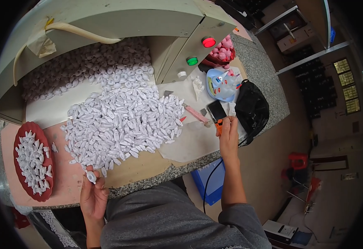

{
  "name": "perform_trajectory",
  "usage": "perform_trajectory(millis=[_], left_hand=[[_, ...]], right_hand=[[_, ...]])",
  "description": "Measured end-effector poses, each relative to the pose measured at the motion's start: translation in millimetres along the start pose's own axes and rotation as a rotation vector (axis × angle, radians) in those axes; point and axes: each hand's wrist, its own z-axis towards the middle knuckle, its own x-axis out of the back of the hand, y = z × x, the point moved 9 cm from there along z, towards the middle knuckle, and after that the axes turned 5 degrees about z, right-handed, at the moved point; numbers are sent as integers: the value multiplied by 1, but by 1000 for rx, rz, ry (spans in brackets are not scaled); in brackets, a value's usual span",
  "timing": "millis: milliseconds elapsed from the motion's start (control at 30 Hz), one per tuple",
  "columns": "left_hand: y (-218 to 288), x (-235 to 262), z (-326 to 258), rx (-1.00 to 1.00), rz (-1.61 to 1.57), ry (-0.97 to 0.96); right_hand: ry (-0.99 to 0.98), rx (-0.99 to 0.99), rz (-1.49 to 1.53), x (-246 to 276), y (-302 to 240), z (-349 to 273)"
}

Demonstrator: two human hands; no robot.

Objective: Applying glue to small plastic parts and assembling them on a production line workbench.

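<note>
The right hand (229,137) covers most of the orange thing (219,127) it grips, right of the middle, so its shape is hard to tell. That arm reaches straight up. The left hand (94,197), lower left, points up and pinches a small white piece (91,176) near the front edge of the tabletop (269,79). A bare brown strip (142,168) lies between them.

The left hand (93,198) is palm up, fingers (102,183) curled in a pinch — the right forearm (233,178) is stretched forward, right hand (228,143) pinching.
</note>
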Motion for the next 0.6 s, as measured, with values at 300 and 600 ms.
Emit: perform_trajectory(millis=[300,600], left_hand=[[-6,-2,8,34,-29,16],[-3,-5,-9,49,66,-8]], right_hand=[[37,268,-369,-16,25,-25],[-74,492,-249,-71,-16,-22]])
